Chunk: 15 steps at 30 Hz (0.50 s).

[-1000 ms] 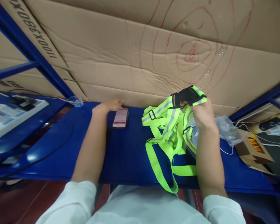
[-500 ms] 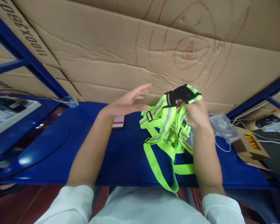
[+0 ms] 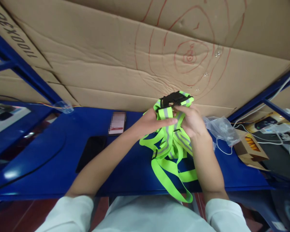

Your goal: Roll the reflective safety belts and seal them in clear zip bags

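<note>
A bundle of neon-green reflective straps with grey stripes, like a safety vest (image 3: 168, 141), hangs from both hands above the blue table (image 3: 125, 174). My left hand (image 3: 153, 124) is closed around the straps on the left side, thumb lying across a striped band. On the right, my right hand (image 3: 192, 120) grips the upper part beside a black section (image 3: 172, 99) with what look like buckles. Some right-hand fingers are hidden behind the straps. Loose green loops dangle down to the table's front edge.
A lit phone (image 3: 117, 123) and a dark flat device (image 3: 93, 149) lie left of the straps. Clear plastic bags (image 3: 223, 130) and an open cardboard box (image 3: 251, 148) are at the right. Behind stands a cardboard wall (image 3: 106, 64) with red rings, flanked by blue frame bars (image 3: 36, 77).
My left hand, spread and apart from the straps before, has moved right and closed on them. The right hand keeps its hold. The camera view has shifted slightly.
</note>
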Motion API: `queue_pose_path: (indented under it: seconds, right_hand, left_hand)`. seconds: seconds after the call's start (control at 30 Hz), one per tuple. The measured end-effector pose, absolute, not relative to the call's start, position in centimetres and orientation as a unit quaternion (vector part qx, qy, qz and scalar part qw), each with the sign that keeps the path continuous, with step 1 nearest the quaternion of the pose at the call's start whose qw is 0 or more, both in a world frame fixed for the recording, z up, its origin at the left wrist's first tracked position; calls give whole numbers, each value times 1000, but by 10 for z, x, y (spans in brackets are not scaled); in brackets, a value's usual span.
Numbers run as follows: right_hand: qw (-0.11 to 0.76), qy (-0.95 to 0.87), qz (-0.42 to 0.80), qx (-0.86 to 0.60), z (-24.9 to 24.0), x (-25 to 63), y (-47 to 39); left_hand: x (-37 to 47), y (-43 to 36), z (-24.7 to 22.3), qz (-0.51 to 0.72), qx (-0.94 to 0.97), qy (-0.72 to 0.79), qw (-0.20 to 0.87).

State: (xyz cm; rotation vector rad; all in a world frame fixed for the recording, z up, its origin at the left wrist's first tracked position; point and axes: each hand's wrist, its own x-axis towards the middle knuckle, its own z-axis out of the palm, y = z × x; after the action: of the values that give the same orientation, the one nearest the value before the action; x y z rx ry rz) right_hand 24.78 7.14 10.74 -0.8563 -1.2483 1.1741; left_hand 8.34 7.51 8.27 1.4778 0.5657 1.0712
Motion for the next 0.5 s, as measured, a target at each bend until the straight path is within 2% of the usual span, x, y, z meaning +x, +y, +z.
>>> queue_pose_path:
  seconds: [0.13, 0.23, 0.3, 0.37, 0.5]
  right_hand:
    - [517, -559, 553, -339, 121, 259, 61]
    - [450, -602, 564, -341, 125, 275, 59]
    - [436, -613, 554, -357, 120, 280, 62]
    - [440, -616, 536, -374, 112, 278, 68]
    - [460, -588, 560, -360, 96, 258, 79]
  left_hand:
    - [82, 74, 88, 484, 617, 228, 578]
    - [67, 78, 96, 415, 598, 221, 649]
    - [59, 80, 100, 381, 593, 230, 671]
    - [57, 81, 100, 406, 598, 254, 642]
    - [65, 85, 90, 500, 631, 300, 510]
